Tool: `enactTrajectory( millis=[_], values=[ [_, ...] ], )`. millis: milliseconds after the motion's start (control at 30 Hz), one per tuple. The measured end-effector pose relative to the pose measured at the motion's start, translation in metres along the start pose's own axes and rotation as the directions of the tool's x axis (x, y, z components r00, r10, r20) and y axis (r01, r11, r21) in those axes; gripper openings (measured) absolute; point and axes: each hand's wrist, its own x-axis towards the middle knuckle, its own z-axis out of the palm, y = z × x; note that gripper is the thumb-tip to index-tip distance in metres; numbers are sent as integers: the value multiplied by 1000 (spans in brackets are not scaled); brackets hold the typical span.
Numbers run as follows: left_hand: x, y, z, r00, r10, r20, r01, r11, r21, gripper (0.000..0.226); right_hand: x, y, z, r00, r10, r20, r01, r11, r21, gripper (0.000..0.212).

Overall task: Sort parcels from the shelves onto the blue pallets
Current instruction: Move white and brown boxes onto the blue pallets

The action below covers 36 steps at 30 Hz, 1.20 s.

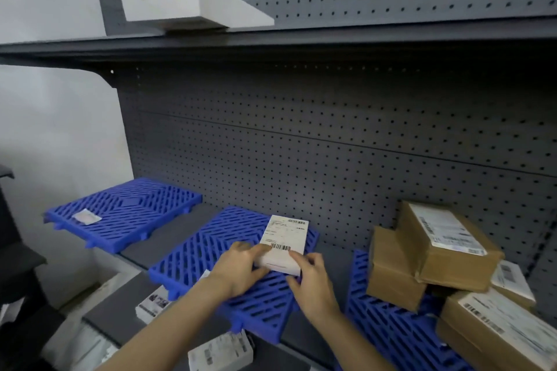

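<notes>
Two hands on one white parcel here: left hand and right hand both clamped on its near end, parcel lying flat on the middle pallet. Brown boxes are stacked on the right pallet.

I cannot read the label on the white parcel; its print is too small, and both hands cover its near corners. The right pallet is largely hidden under brown boxes and cut off by the bottom edge. The nearest box runs past the right edge. Parcels on the lower shelf are partly hidden behind my left forearm. The sticker on the left pallet is blurred.
</notes>
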Motion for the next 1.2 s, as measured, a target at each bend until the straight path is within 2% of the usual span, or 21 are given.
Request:
enactTrajectory(
  millis=[100,167,467,667,800,933,1000,1133,1200],
  values=[
    [2,-8,-7,998,41,49,-40,999,-19,60,1,-9,0,999,27,21,-25,998,-59,54],
    [2,-14,-15,996,84,24,-83,996,-45,57,-1,-18,-3,998,56,-16,-57,997,-56,51],
    [-50,-44,-71,940,237,-247,-281,946,-160,31,-45,-90,-10,968,122,-219,-135,990,-46,35],
    [-98,-72,-98,865,333,-376,-432,875,-217,20,-88,-144,-8,935,73,-347,-109,990,-85,36],
    [-116,-74,-145,766,329,-552,-520,823,-229,24,-107,-187,-36,864,-12,-503,-38,995,-90,41],
    [-122,-61,-224,671,222,-707,-580,751,-315,43,-109,-246,-96,738,-183,-650,107,982,-155,46],
    [-121,-53,-262,607,191,-771,-615,727,-305,49,-105,-275,-127,675,-236,-699,145,971,-188,48],
    [-114,-35,-327,480,185,-857,-607,776,-172,55,-91,-317,-175,587,-312,-747,142,948,-284,49],
    [-107,-26,-351,502,203,-841,-547,828,-127,58,-83,-329,-189,600,-337,-725,106,933,-345,50]
  ],
)
